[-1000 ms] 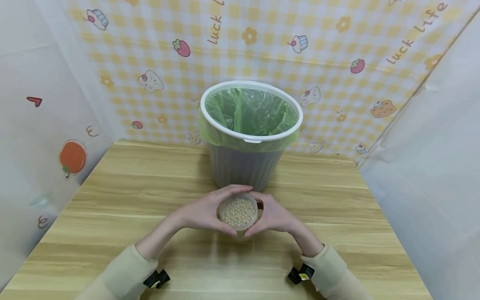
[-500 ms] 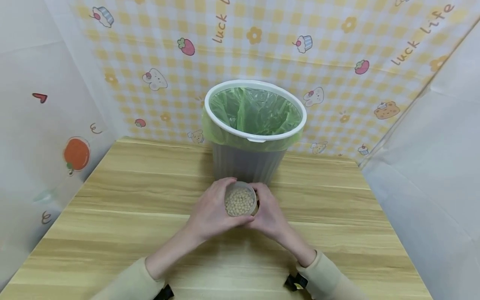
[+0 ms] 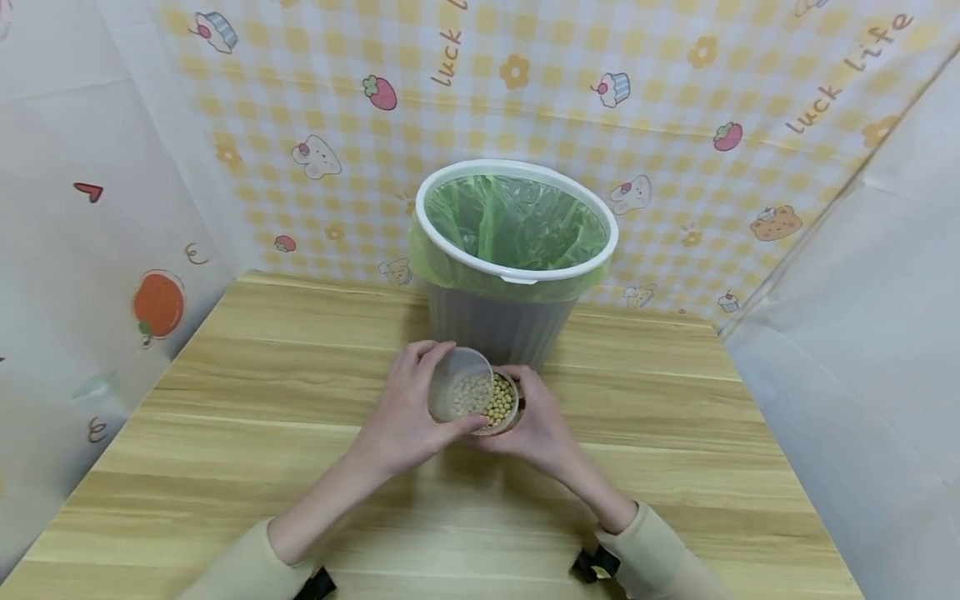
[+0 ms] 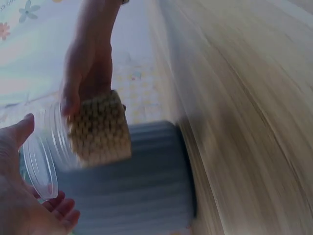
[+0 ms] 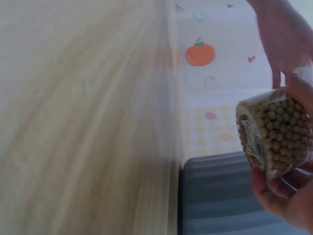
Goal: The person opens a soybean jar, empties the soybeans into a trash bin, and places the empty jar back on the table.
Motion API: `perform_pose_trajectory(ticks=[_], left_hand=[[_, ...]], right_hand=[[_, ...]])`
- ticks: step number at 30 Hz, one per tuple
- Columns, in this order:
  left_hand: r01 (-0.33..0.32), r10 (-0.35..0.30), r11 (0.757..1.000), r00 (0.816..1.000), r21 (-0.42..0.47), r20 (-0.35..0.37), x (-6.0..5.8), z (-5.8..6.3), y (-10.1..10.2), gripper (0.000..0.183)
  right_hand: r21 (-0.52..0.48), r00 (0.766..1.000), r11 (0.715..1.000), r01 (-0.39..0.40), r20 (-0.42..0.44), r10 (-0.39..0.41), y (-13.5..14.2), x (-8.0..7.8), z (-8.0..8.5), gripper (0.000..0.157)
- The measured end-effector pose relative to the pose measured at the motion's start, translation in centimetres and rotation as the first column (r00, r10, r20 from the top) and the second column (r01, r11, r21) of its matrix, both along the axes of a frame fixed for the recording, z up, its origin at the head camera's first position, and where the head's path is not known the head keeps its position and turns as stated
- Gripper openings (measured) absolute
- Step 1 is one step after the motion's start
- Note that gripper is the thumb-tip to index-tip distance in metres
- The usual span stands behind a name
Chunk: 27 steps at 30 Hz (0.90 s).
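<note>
A clear round lid (image 3: 459, 377) is off the mouth of a jar of yellowish beans (image 3: 502, 403), tilted and partly overlapping it from the left. My left hand (image 3: 397, 419) pinches the lid by its rim between thumb and fingers. My right hand (image 3: 542, 427) grips the jar around its side. In the left wrist view, the lid (image 4: 41, 165) stands apart from the bean-filled jar (image 4: 100, 129). A label on the jar's base shows in the right wrist view, where fingers curl around the jar (image 5: 281, 134).
A grey ribbed bin (image 3: 495, 323) stands just behind the hands, with a white rim and a green bag liner (image 3: 517, 218) inside. Both stand over a wooden tabletop (image 3: 300, 367). Patterned cloth (image 3: 337, 108) hangs behind, and white sheets flank the sides.
The lid has come off the jar and moved left with my left hand, exposing the beans. Both hands first shifted slightly toward the bin; the right keeps holding the jar.
</note>
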State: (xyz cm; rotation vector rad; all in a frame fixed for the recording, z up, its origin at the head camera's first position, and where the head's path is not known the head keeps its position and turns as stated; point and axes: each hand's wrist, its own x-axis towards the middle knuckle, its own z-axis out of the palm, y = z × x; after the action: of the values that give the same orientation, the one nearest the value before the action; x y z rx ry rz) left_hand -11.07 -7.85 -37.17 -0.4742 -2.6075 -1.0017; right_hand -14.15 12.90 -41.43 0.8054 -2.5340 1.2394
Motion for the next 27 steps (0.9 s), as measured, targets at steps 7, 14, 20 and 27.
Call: perform_pose_trajectory(ticks=[7, 14, 20, 27], left_hand=[[0.038, -0.043, 0.997, 0.997, -0.070, -0.070, 0.0, -0.6, -2.1, 0.092], [0.067, -0.077, 0.990, 0.994, -0.121, -0.081, -0.5, -1.9, -3.2, 0.090], [0.110, -0.112, 0.975, 0.994, -0.195, 0.003, -0.9, -3.5, -3.5, 0.094], [0.149, -0.130, 0.963, 0.987, -0.223, 0.097, -1.1, -4.9, -3.3, 0.097]], right_hand=[[-0.043, 0.983, 0.999, -0.018, 0.184, 0.026, 2.4, 0.0, 0.6, 0.093], [-0.072, 0.947, 0.997, -0.007, 0.320, 0.030, 6.2, 0.1, 1.1, 0.093], [-0.067, 0.921, 0.998, 0.018, 0.390, 0.010, 9.6, 0.1, 1.5, 0.092], [-0.055, 0.903, 0.996, 0.063, 0.429, -0.034, 12.8, 0.1, 2.4, 0.087]])
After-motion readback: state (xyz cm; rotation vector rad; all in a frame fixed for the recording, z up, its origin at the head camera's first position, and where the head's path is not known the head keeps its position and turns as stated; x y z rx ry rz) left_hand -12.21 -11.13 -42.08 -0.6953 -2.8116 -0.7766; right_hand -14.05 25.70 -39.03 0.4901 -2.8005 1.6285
